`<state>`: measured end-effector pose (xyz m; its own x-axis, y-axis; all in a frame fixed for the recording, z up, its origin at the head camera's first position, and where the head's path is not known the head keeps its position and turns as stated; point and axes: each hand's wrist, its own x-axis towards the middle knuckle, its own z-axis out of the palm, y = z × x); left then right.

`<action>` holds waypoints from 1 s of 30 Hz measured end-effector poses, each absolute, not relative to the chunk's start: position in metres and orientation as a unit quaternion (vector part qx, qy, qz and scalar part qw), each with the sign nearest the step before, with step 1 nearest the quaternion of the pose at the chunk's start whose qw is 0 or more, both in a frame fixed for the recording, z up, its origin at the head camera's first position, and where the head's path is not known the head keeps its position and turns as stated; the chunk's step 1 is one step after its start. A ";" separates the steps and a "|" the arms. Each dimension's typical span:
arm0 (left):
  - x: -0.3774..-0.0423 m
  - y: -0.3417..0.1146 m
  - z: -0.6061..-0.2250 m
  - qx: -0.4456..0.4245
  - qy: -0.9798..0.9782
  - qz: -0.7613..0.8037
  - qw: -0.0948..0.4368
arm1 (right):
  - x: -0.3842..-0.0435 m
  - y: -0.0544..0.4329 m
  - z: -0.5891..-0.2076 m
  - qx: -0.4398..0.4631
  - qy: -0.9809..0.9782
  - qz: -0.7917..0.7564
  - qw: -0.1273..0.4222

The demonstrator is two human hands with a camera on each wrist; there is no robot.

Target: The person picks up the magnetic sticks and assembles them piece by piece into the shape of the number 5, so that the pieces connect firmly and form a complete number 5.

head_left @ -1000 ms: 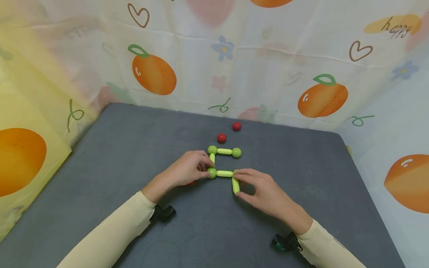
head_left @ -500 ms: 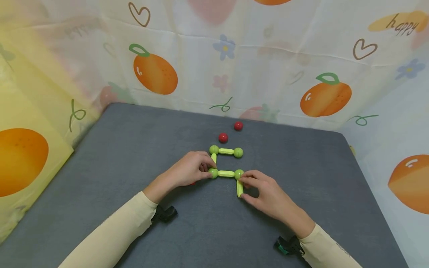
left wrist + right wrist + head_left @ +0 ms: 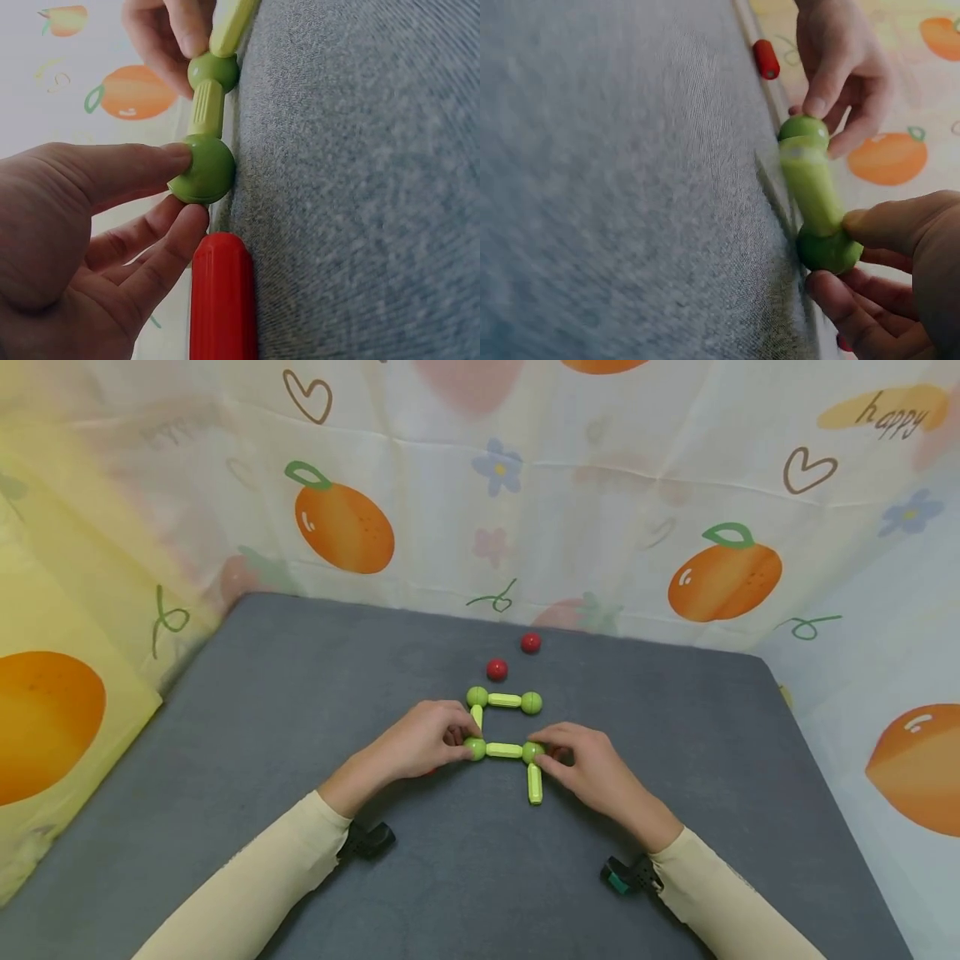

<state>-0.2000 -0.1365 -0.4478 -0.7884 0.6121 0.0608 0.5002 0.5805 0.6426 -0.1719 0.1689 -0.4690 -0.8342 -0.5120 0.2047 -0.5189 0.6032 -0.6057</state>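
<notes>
Two cream fabric sleeves (image 3: 247, 877) reach in over a dark grey cloth-covered table (image 3: 465, 885). On the right, a yellow-green ribbed near rod (image 3: 535, 785) points toward the near side from a glossy green first ball (image 3: 533, 752). The right hand (image 3: 588, 768) pinches this ball between thumb and fingers. A red ribbed rod (image 3: 223, 304) lies just beside the left hand (image 3: 423, 741), which mostly hides it in the head view. That hand pinches a glossy green second ball (image 3: 475, 749) between thumb and fingertips; a yellow-green middle rod (image 3: 504, 750) joins the two gripped balls. From the second ball, a partly hidden yellow-green side rod (image 3: 477, 716) runs to a green third ball (image 3: 477, 697) on the far side. A yellow-green far rod (image 3: 505, 700) continues right to a green fourth ball (image 3: 531, 702). Farther off sit a shiny red ball (image 3: 497, 670) and, to its right and beyond, another red ball (image 3: 531, 642), near the far edge. Behind hangs a pale fabric curtain (image 3: 442, 527) printed with oranges.
</notes>
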 end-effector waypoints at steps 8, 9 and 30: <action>-0.200 -0.132 -0.447 0.316 0.883 0.335 0.086 | -0.175 0.175 -0.476 0.267 -0.886 0.379 -0.003; -0.199 -0.132 -0.446 0.316 0.884 0.334 0.085 | -0.175 0.175 -0.477 0.266 -0.883 0.386 -0.001; -0.289 -0.098 -0.413 0.203 0.935 0.282 0.066 | -0.183 0.176 -0.496 0.254 -0.834 0.490 -0.021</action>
